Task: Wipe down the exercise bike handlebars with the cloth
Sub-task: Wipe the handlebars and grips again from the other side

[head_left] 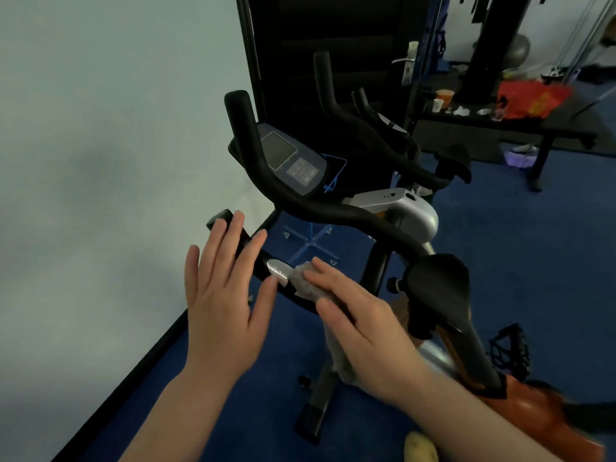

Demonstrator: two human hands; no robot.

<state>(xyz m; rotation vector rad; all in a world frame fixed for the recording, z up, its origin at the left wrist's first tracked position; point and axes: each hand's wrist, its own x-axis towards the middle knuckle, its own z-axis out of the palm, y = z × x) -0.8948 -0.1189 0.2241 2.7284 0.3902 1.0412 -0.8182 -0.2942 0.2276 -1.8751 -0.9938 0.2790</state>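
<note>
The handlebars (336, 211) are the landmark. To their left, open air runs to the pale wall (100, 161). Behind them the console (290, 158) fills the fork between the upright grips. On their near bar the left hand (223, 295) and right hand (363, 315) crowd together. To their right the saddle (440, 288) blocks the way; blue floor (516, 261) lies open beyond.

The right hand (361, 320) presses a grey cloth (305, 281) against the near black handlebar (293, 293), just beside its silver sensor plate (278, 269). The left hand (223, 295) hovers flat with fingers spread over the bar's end. Beyond them sits the console (290, 158), with the saddle (436, 285) at right.
</note>
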